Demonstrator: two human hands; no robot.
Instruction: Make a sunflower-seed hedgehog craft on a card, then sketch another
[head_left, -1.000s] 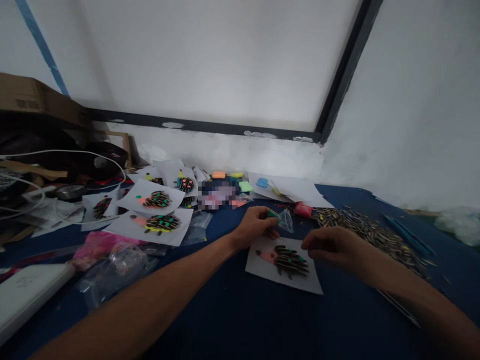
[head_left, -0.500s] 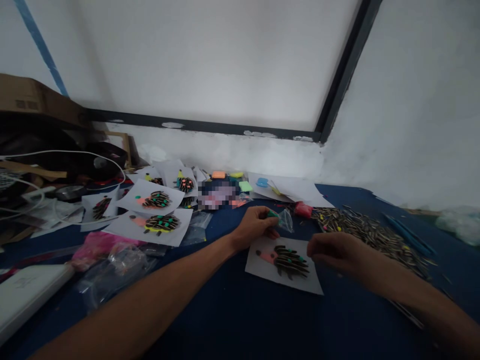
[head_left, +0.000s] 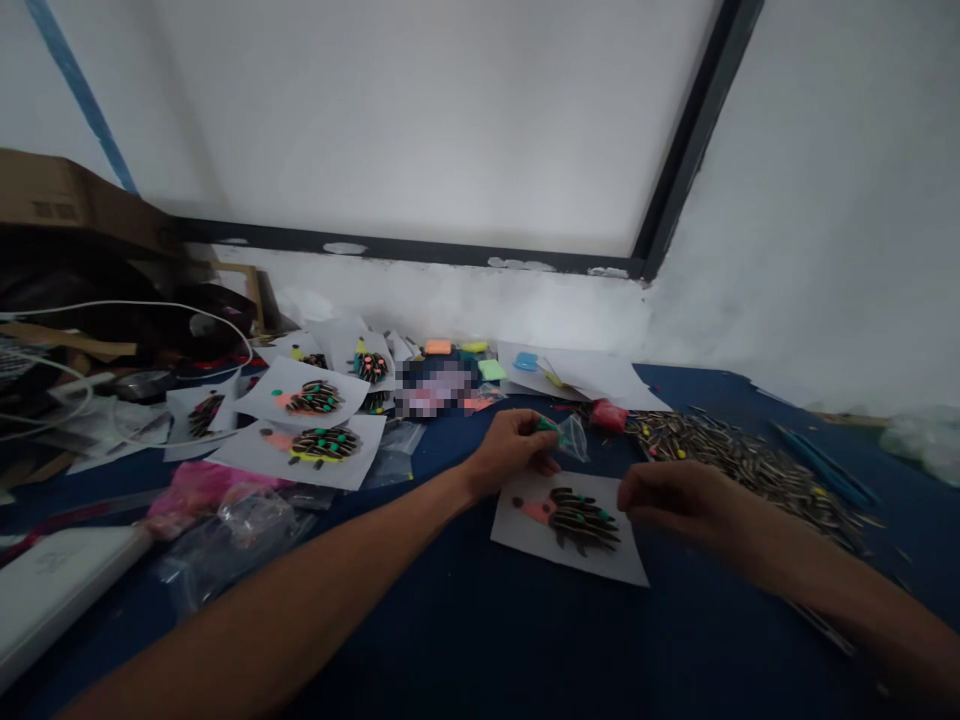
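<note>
My left hand (head_left: 510, 447) is closed on a small clear plastic bag (head_left: 574, 438) with green modelling clay (head_left: 550, 428) in it, just beyond the top edge of a white sheet of paper (head_left: 517, 542). On that sheet lies a hedgehog figure (head_left: 581, 520) with a pink clay face, dark striped seeds as spines and several green clay dots. At the sheet's right edge hovers my right hand (head_left: 671, 497), its fingertips pinched together. Whatever they hold, if anything, is hidden by the fingers.
A heap of striped seeds (head_left: 735, 465) spreads to the right, beside a blue tool-like object (head_left: 825, 465). Other hedgehog pictures (head_left: 322, 445) lie at the left, near plastic bags (head_left: 232, 530) and a white box-like device (head_left: 67, 580). Clay blocks (head_left: 491, 370) sit by the wall.
Both hands keep nearly the same pose, and the bag stays in my left hand. The view has shifted very slightly.
</note>
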